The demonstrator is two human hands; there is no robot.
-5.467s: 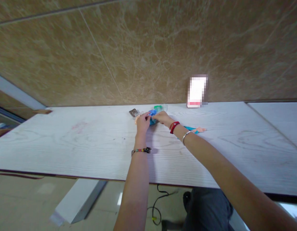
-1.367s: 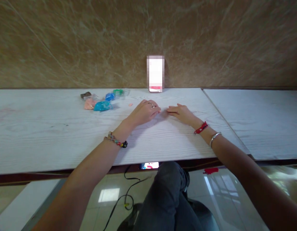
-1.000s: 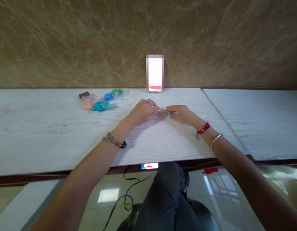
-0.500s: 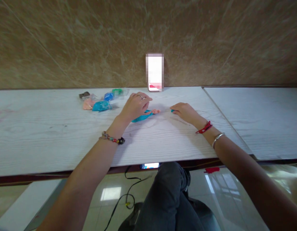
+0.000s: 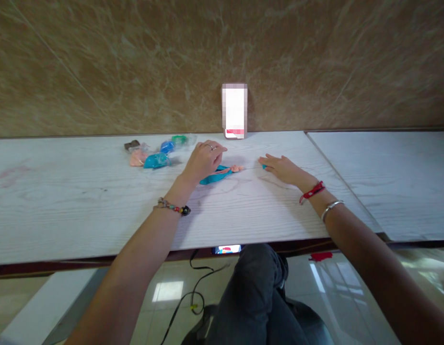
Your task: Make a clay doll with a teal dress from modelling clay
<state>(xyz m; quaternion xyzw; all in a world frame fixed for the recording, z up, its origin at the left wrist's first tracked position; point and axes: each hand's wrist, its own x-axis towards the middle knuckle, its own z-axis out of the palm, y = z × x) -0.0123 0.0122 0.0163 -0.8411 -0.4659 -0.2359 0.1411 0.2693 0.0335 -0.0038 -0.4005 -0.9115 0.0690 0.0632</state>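
My left hand (image 5: pixel 206 158) is above and partly in front of a flat blue modelling-clay piece (image 5: pixel 214 179). Its fingers are bent close together; whatever they may hold is hidden. A strip of peach clay (image 5: pixel 237 168) lies along the blue piece and ends in a lumpy tip at the right. Farther right, my right hand (image 5: pixel 281 167) lies palm down with its fingers stretched out. A small bit of blue clay (image 5: pixel 264 166) shows from under those fingers, against the white tabletop (image 5: pixel 243 211).
Small clear bags of clay sit at the back left: brown (image 5: pixel 132 144), peach (image 5: pixel 138 158), light blue (image 5: pixel 157 161), dark blue (image 5: pixel 167 146) and green (image 5: pixel 179 139). A phone (image 5: pixel 235 112) leans upright on the marbled wall (image 5: pixel 135 67). Another lit screen (image 5: pixel 227 249) shows below the table edge.
My right hand's fingers have gone from bent around the small blue clay to stretched flat over it. The left hand keeps nearly the same pose. The whole view has shifted slightly.
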